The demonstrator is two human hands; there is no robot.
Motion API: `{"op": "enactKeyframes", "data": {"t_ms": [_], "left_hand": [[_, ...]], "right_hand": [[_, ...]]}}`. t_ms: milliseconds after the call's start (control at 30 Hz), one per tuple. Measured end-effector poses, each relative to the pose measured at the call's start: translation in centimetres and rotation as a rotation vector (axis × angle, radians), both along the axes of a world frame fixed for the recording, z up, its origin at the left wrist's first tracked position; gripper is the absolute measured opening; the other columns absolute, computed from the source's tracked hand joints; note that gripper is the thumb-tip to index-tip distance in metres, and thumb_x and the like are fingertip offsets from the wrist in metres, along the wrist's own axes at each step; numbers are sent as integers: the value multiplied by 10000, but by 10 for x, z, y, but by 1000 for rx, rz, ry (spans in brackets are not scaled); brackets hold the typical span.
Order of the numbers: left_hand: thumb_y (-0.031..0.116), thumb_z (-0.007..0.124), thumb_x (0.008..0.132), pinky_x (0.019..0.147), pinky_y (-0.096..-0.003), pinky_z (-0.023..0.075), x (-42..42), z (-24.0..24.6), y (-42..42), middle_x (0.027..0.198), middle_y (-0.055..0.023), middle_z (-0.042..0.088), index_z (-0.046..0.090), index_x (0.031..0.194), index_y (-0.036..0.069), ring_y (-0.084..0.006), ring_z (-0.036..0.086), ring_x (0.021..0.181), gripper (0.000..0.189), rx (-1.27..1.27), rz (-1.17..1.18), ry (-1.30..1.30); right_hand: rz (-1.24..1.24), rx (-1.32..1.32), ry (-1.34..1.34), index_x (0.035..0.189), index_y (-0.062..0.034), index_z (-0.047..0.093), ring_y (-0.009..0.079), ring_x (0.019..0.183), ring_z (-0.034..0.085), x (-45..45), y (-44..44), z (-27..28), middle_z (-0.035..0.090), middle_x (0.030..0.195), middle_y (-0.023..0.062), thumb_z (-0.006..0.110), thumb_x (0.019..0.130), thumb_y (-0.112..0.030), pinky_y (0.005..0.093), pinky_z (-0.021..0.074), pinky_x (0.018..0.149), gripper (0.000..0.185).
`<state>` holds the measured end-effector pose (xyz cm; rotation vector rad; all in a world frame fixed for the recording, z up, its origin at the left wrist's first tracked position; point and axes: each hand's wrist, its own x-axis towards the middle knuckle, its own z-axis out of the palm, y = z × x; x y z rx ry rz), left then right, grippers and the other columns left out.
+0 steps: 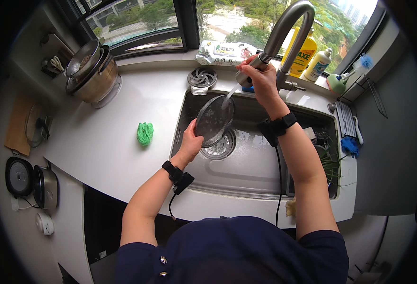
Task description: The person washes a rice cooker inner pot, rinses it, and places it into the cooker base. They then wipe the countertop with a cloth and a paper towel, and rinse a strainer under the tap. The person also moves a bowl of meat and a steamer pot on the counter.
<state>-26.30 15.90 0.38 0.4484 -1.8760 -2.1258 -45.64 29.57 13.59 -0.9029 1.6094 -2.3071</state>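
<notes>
My left hand (191, 142) grips the rim of a round, dark mesh strainer (213, 120), which is tilted over the sink's drain (218, 146). My right hand (261, 76) is closed around the pull-down spray head (245, 78) of a metal faucet (283, 28). Water runs from the spray head onto the strainer's mesh. Below both hands lies the wet metal sink (244, 174). A crumpled green mesh cloth (145, 134) rests on the white countertop (123, 170), left of the sink.
A pot (102, 80) with strainers stands at the back left. Behind the sink are a drain strainer (202, 78), a wipes pack (222, 53), a yellow detergent bottle (302, 53) and a pump bottle (318, 65). Green stalks (330, 167) lie in the sink's right part, near a blue cloth (350, 146).
</notes>
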Motion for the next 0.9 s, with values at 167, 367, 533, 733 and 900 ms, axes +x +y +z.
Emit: {"op": "enactKeyframes", "data": {"t_ms": [167,367,533,733,900], "left_hand": [[-167,377,668,998,-265,357,3,1,3,1190,-79,539,408,1300,-15,-161,494,1135,651,-29,82,73],[-164,397,699,1003,-273,373,-1,5,4,1212,-80,537,407,1307,-4,-162,507,1137,629,15,107,128],[-161,419,724,992,-269,382,-2,6,4,1225,-79,537,407,1312,3,-161,512,1135,611,-3,100,185],[-154,447,743,982,-266,386,-5,5,6,1228,-78,536,402,1317,7,-158,509,1138,597,-17,115,194],[-123,463,779,972,-261,392,-8,3,6,1218,-81,540,401,1310,6,-155,518,1119,550,-11,134,180]], "right_hand": [[22,21,13,866,-36,564,164,841,632,-2,6,0,625,842,58,648,768,8,291,484,797,136],[104,-3,-42,882,-41,560,186,857,636,5,9,5,622,845,61,646,771,-16,303,476,802,143],[186,-115,-126,878,-39,549,208,869,634,13,6,5,614,851,63,636,773,-14,329,476,813,138],[217,-122,-152,881,-41,543,216,861,632,13,6,6,611,857,74,630,776,-14,338,480,816,139],[226,-127,-148,892,-41,540,217,864,629,14,6,7,610,859,76,628,774,-14,341,481,817,150]]}}
